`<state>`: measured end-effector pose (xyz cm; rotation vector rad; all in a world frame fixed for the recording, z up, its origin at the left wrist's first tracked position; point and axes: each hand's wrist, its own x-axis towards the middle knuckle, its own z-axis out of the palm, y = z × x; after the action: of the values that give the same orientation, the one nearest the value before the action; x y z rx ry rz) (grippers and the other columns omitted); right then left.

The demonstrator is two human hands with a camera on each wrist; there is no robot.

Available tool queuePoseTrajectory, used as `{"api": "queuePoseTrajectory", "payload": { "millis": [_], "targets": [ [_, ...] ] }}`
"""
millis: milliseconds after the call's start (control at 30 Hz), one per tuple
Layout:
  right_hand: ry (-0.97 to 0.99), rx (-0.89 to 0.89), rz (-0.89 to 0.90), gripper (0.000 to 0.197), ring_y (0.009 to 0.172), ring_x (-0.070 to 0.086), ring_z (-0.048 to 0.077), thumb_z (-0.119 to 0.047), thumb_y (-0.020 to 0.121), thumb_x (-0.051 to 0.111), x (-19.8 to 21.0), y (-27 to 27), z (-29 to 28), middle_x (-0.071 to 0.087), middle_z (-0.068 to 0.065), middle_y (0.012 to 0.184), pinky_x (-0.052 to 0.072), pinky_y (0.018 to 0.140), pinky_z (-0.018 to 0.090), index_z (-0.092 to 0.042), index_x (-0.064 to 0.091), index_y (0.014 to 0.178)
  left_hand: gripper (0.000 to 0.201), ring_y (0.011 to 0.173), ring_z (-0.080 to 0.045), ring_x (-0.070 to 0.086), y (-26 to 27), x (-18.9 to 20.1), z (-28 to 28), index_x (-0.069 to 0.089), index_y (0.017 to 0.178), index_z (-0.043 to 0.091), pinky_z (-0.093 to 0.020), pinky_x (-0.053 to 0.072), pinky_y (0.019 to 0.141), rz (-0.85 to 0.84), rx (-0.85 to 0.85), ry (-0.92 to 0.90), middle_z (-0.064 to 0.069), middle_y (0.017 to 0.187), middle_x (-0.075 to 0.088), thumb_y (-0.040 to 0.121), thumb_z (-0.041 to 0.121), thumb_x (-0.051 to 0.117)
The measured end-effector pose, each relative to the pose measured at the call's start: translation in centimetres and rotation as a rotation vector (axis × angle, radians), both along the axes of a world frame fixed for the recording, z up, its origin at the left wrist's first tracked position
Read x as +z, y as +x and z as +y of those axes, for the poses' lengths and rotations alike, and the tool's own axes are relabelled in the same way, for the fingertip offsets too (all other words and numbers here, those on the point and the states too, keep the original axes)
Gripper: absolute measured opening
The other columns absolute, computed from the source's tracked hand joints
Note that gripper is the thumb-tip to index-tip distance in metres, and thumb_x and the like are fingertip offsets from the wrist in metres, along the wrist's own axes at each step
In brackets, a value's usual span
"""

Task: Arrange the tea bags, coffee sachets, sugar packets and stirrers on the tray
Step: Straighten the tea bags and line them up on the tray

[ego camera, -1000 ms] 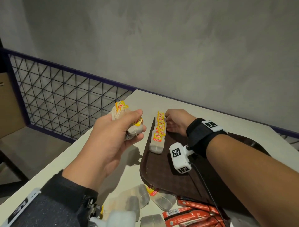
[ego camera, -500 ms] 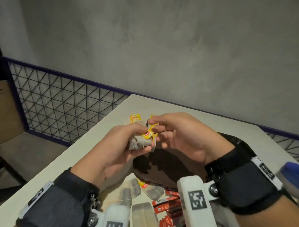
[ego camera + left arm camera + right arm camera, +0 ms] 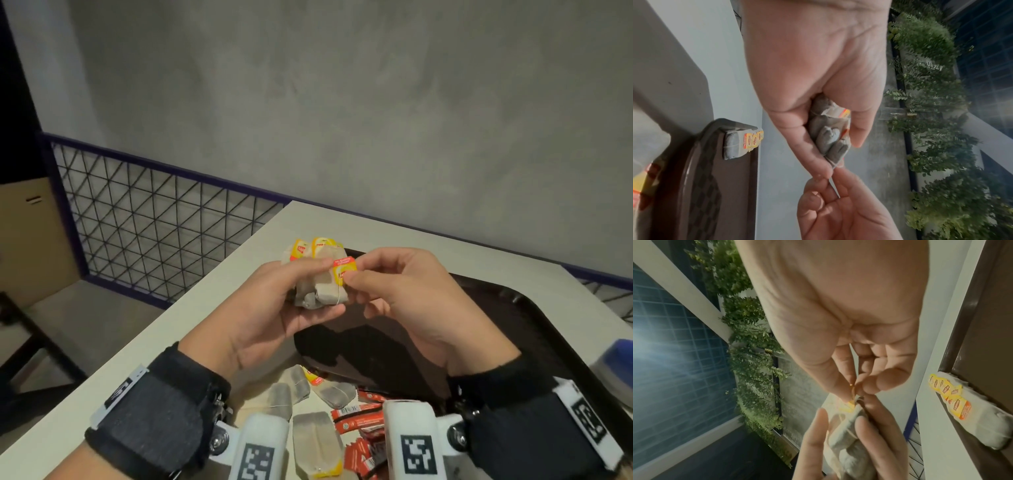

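Note:
My left hand (image 3: 327,289) grips a bunch of grey tea bags (image 3: 320,291) with yellow-and-red tags, held above the near left corner of the dark brown tray (image 3: 513,308). My right hand (image 3: 354,272) pinches one yellow tag (image 3: 343,270) of that bunch between thumb and forefinger. In the left wrist view the tea bags (image 3: 830,134) sit between thumb and fingers. A row of tea bags (image 3: 972,415) lies along the tray's left rim, also seen as a tea bag row (image 3: 742,144) in the left wrist view; my hands hide it in the head view.
Loose tea bags (image 3: 318,442) and red coffee sachets (image 3: 356,414) lie on the white table (image 3: 212,308) near me. A blue-and-white object (image 3: 616,363) sits at the right edge. A purple mesh railing (image 3: 154,222) runs past the table's left side.
My right hand left the tea bag row on the tray, came back to the bunch in my left hand, and now pinches one tag. Both hands have moved nearer to me.

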<state>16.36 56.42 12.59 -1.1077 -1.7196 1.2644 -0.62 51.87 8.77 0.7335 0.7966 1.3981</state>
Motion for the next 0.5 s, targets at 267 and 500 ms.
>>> {"api": "queuePoseTrajectory", "payload": {
  "millis": [267,500],
  "targets": [
    [-0.084,0.047,0.191,0.014,0.07,0.06,0.018,-0.004,0.089,0.073,0.2,0.8,0.4,0.072,0.016,0.089,0.049,0.062,0.03,0.002,0.075,0.1,0.036,0.101,-0.027,0.077,-0.2,-0.2,0.1,0.07,0.119,0.0,-0.027,0.063,0.066,-0.001,0.037,0.0,-0.02,0.114,0.076,0.086,0.014,0.069],
    [0.043,0.05,0.179,0.013,0.072,0.058,0.018,-0.009,0.089,0.072,0.4,1.1,0.3,0.076,0.013,0.091,0.046,0.065,0.035,-0.013,0.082,0.097,0.035,0.087,-0.019,0.077,-0.1,-0.3,0.3,0.071,0.119,0.003,-0.023,0.06,0.055,0.01,0.14,0.012,-0.018,0.112,0.077,0.087,0.014,0.075]
  ]
}}
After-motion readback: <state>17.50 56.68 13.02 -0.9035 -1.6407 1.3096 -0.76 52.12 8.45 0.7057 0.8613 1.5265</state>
